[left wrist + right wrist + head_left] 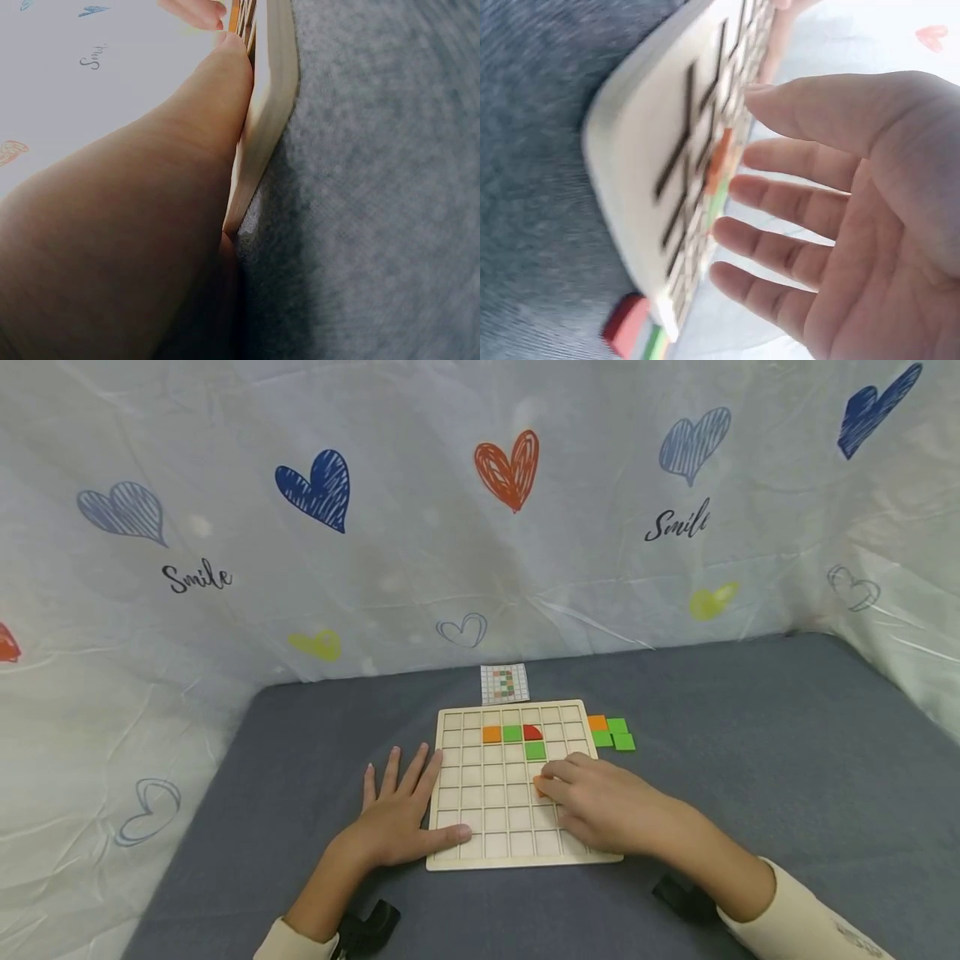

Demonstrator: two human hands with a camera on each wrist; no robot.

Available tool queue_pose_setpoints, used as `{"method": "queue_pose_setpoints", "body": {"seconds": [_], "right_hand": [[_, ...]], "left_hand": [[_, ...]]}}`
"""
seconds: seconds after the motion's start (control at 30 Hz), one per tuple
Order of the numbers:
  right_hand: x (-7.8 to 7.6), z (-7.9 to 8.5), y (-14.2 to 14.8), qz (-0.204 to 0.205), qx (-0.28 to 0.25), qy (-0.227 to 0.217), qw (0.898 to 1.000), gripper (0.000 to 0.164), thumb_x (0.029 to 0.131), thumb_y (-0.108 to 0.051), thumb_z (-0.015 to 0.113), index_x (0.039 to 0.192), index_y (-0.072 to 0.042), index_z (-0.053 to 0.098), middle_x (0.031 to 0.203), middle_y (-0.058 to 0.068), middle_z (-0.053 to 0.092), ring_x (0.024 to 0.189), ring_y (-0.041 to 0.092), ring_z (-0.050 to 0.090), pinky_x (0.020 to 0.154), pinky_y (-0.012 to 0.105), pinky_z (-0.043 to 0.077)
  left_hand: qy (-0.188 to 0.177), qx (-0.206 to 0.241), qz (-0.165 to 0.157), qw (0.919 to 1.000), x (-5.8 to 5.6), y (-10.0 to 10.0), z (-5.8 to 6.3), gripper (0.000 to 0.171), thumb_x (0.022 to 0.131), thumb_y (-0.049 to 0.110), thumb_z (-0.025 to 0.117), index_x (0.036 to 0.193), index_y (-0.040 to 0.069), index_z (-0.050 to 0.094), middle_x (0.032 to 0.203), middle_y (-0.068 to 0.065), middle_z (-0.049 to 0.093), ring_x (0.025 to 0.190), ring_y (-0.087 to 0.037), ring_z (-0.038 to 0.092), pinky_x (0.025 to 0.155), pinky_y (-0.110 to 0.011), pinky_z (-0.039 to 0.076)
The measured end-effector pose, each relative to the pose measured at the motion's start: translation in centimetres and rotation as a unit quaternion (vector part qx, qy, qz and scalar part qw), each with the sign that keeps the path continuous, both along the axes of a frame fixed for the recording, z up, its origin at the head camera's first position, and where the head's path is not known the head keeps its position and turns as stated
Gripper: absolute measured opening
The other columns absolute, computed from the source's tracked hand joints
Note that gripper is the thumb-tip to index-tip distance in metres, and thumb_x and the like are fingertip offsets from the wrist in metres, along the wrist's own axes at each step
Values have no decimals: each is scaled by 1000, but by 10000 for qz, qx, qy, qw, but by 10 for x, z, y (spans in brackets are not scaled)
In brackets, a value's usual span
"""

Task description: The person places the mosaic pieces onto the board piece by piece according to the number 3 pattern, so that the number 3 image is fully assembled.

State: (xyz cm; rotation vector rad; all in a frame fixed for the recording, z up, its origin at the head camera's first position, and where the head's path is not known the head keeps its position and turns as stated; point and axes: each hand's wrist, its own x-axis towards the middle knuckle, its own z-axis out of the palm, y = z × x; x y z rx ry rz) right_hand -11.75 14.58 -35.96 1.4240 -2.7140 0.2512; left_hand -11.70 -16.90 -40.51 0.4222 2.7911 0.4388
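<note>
A wooden grid board [485, 843] lies on the dark cloth. Set in its upper squares are an orange tile [491, 734], a green tile [512, 733] and a red quarter-round tile [532, 732], with another green tile [535, 750] below the red one. My left hand [397, 827] rests spread at the board's left edge, thumb on its surface. Over the right side is my right hand [600, 802], its fingertips at a second orange tile [719, 161]. In the right wrist view the thumb stands apart from the loosely bent fingers; whether they touch that tile I cannot tell.
A small printed pattern card [504, 684] lies beyond the board's far edge. Loose green tiles [623, 742] and an orange one [597, 722] lie right of the board. A red piece [626, 324] shows beside the board in the right wrist view. A printed curtain [405, 568] hangs behind.
</note>
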Motion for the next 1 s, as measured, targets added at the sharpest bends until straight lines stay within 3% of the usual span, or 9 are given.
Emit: {"method": "queue_pose_setpoints", "body": {"seconds": [0.3, 0.5, 0.7, 0.8, 0.93, 1.0], "right_hand": [[13, 9, -2, 226, 66, -461, 9987, 21, 89, -8, 69, 110, -3, 70, 121, 8, 64, 112, 21, 59, 95, 39, 50], [7, 3, -2, 506, -164, -412, 9977, 15, 85, -10, 75, 94, -12, 63, 107, -1, 55, 93, 13, 52, 82, 32, 50], [6, -1, -5, 462, -306, -416, 9976, 15, 86, -13, 74, 95, -12, 62, 95, -6, 45, 87, 12, 47, 79, 30, 47], [6, -1, -6, 390, -237, -456, 9979, 16, 88, -16, 73, 102, -11, 65, 98, -5, 47, 93, 15, 50, 85, 33, 48], [3, 3, -2, 326, -223, -596, 9974, 24, 91, -14, 71, 114, -7, 68, 113, 3, 61, 108, 21, 58, 95, 40, 49], [-1, 7, 4, 223, -321, -661, 9970, 14, 90, -9, 70, 104, -9, 69, 105, 2, 64, 100, 19, 60, 87, 37, 51]], "left_hand": [[-47, 93, -35, 9999, 1, 1, 8, 113, 82, 82, 53, 164, 19, 8, 168, -8, 0, 149, -41, -14, 109, -68, -15], [-74, 11, -19, 10000, 2, 2, 8, 113, 82, 84, 52, 164, 20, 7, 168, -7, -1, 149, -40, -15, 109, -68, -14], [-59, 14, -17, 10000, 1, 2, 7, 114, 81, 84, 52, 164, 20, 7, 168, -7, -1, 149, -40, -16, 109, -68, -14], [-40, 2, -21, 10000, 1, 2, 7, 114, 82, 84, 51, 164, 20, 7, 168, -7, -1, 149, -40, -15, 109, -68, -14], [-57, -3, -34, 10000, 1, 1, 6, 113, 82, 84, 51, 164, 20, 6, 168, -7, -2, 149, -40, -16, 109, -68, -15], [-65, 10, -46, 10000, 2, 1, 5, 113, 82, 84, 51, 163, 20, 6, 168, -7, -3, 149, -40, -16, 109, -67, -15]]}}
